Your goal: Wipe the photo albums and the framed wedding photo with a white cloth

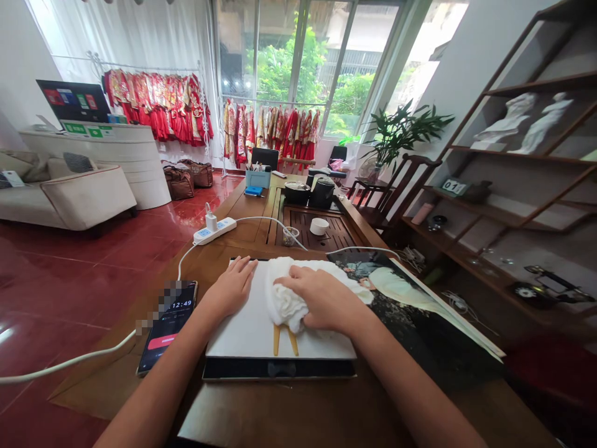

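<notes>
A flat white box with dark sides lies on the wooden table in front of me, two gold strokes showing on its top. My left hand rests on the box's left part, fingers stretched out and holding nothing. Bunched under my right hand is a white cloth, pressed against the box top with my fingers closed on it. Part of the cloth spreads out behind that hand to the right. The cloth and hand cover much of the box's right half.
A phone lies left of the box. Beyond it, a white power strip trails cables across the table. A large photo print lies on the right. Farther back are a tea tray, a white cup and dark pots.
</notes>
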{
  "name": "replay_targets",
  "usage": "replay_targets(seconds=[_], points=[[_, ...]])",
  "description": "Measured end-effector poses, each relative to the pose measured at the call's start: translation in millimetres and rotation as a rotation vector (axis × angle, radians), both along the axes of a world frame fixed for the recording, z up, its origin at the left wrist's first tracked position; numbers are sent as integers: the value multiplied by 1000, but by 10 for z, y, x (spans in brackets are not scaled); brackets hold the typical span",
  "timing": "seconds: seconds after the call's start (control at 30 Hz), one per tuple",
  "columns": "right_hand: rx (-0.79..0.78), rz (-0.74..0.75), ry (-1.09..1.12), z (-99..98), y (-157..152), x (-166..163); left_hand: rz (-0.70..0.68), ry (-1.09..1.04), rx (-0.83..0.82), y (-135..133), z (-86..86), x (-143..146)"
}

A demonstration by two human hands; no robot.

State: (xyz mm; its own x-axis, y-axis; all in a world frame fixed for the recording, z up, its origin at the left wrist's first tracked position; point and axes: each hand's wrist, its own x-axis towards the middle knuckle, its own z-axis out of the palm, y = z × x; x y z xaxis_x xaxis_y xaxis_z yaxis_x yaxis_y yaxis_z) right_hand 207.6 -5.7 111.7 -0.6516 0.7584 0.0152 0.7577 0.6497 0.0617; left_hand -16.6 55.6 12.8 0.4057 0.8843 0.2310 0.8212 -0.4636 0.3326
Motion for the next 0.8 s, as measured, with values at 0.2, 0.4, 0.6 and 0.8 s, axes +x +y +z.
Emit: replay_targets(seconds=[0.2, 0.4, 0.6, 0.8], points=[[-64, 198, -24, 30, -324, -282, -19, 16, 31, 72, -60, -29], [-75, 202, -17, 16, -285, -267, -12, 37, 17, 86, -72, -36], [23, -2, -52, -55, -15, -108, -13, 17, 14, 34, -49, -29], [48, -161, -67, -82, 167, 61, -6, 12, -13, 10, -10, -16]])
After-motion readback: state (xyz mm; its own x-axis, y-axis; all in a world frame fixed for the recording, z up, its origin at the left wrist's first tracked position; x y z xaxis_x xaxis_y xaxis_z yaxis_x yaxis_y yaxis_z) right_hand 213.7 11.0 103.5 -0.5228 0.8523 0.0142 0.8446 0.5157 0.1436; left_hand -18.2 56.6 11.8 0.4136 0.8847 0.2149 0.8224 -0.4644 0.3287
